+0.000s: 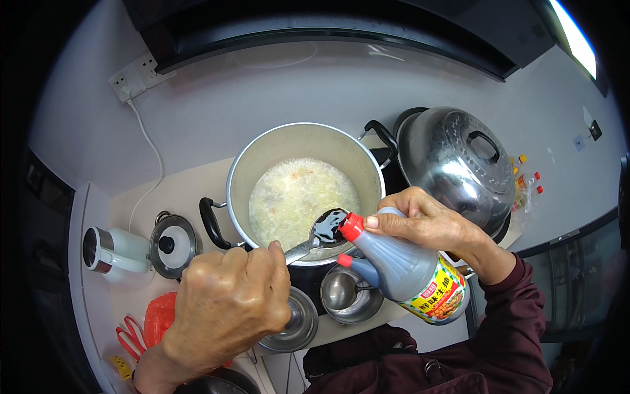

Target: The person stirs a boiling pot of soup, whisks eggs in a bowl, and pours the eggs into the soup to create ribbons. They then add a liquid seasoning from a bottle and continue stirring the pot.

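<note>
My left hand (236, 290) grips the handle of a metal spoon (299, 250), whose bowl is over the near rim of a large pot (305, 130). Dark soy sauce (329, 227) fills the spoon's bowl. My right hand (428, 221) holds a big plastic soy sauce bottle (393, 268) by its upper part, tilted so its red-rimmed mouth (351, 226) meets the spoon's edge. The bottle's red-tipped side spout points left. Inside the pot lies a pale, cloudy soup (300, 192) with light shreds and small orange bits.
A domed steel wok lid (455, 167) stands right of the pot, with small red- and yellow-capped bottles (524, 182) beyond. Nearer are a steel bowl (305, 325) and a ladle (339, 290) in another bowl. At left are a small lidded pot (170, 246), a white kettle (120, 253) and a red bag (160, 315).
</note>
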Action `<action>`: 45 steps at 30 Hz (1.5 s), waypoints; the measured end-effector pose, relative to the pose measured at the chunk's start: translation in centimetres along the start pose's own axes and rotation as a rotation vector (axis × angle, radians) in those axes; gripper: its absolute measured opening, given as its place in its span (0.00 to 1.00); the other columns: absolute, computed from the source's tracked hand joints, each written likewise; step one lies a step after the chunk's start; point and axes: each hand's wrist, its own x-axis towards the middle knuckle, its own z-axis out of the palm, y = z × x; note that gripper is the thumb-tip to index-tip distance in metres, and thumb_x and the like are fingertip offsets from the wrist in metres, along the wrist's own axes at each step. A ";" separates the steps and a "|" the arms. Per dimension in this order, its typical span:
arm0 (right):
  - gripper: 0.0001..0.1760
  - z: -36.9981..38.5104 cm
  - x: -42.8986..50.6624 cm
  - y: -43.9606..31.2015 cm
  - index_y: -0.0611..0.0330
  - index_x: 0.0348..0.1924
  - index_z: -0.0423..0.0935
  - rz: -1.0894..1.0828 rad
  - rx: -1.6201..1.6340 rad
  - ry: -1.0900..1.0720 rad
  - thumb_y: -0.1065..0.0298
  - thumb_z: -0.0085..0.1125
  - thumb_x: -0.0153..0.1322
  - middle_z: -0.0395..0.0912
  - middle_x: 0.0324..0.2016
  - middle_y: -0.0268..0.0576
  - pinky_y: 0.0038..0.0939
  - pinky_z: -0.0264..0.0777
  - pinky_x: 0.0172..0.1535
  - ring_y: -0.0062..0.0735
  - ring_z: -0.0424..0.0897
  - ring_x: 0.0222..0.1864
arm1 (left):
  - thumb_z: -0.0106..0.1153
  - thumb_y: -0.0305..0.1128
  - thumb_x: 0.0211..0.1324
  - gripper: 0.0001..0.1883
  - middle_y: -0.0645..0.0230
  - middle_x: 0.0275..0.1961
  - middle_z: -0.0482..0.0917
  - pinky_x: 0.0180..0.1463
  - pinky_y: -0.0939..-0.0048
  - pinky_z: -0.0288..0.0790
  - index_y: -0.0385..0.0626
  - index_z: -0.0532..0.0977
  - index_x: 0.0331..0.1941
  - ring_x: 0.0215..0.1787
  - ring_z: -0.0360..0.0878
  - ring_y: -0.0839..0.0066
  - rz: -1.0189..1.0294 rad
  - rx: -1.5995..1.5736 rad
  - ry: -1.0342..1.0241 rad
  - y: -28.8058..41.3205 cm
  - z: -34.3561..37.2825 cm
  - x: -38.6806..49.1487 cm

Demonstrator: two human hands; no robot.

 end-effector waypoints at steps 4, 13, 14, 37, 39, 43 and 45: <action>0.28 0.3 -0.1 0.2 0.72 0.36 0.83 -0.054 0.005 0.036 0.48 0.62 0.72 0.83 0.25 0.46 0.27 0.75 0.32 0.25 0.82 0.28 | 0.64 0.22 0.41 0.14 0.73 0.18 0.68 0.17 0.76 0.60 0.34 0.83 0.37 0.19 0.72 0.79 -0.003 0.024 0.012 0.1 -0.1 0.1; 0.22 0.3 -1.8 -0.6 0.68 0.34 0.82 -0.104 0.055 0.123 0.52 0.63 0.74 0.81 0.24 0.38 0.21 0.70 0.28 0.17 0.78 0.26 | 0.60 0.23 0.39 0.04 0.66 0.21 0.73 0.21 0.70 0.68 0.38 0.77 0.24 0.20 0.78 0.73 -0.061 0.039 -0.048 -1.1 1.2 1.7; 0.22 0.3 -2.1 -0.7 0.67 0.33 0.82 -0.122 0.063 0.133 0.52 0.63 0.74 0.80 0.23 0.37 0.21 0.70 0.27 0.16 0.77 0.25 | 0.59 0.23 0.41 0.03 0.62 0.22 0.76 0.23 0.66 0.71 0.40 0.74 0.21 0.22 0.81 0.68 -0.090 0.038 -0.074 -1.3 1.7 2.0; 0.25 0.2 -7.0 -0.4 0.57 0.17 0.69 -0.256 0.130 0.246 0.53 0.64 0.73 0.65 0.15 0.26 0.21 0.55 0.21 0.10 0.63 0.19 | 0.61 0.28 0.58 0.09 0.72 0.16 0.76 0.13 0.86 0.50 0.32 0.82 0.37 0.11 0.63 0.88 -1.069 -1.649 -0.129 -4.3 6.3 2.7; 0.25 0.2 -7.2 -0.3 0.57 0.17 0.69 -0.269 0.137 0.245 0.54 0.64 0.73 0.65 0.15 0.26 0.21 0.55 0.22 0.10 0.63 0.20 | 0.62 0.29 0.57 0.09 0.73 0.16 0.75 0.17 0.82 0.54 0.34 0.83 0.34 0.13 0.65 0.87 -1.061 -1.560 -0.151 -3.9 6.5 2.5; 0.24 0.2 -7.8 -0.1 0.58 0.18 0.70 -0.295 0.138 0.248 0.55 0.63 0.73 0.66 0.16 0.27 0.21 0.55 0.22 0.10 0.63 0.20 | 0.60 0.29 0.54 0.08 0.63 0.14 0.73 0.25 0.68 0.64 0.35 0.84 0.30 0.18 0.71 0.76 -0.919 -1.241 -0.075 -2.1 7.2 3.1; 0.23 0.0 -8.1 0.1 0.59 0.19 0.70 -0.322 0.132 0.259 0.55 0.63 0.74 0.67 0.17 0.27 0.21 0.56 0.23 0.11 0.64 0.21 | 0.59 0.28 0.53 0.08 0.56 0.14 0.74 0.26 0.63 0.68 0.35 0.84 0.29 0.18 0.75 0.69 -0.843 -0.914 -0.092 -0.8 7.3 3.4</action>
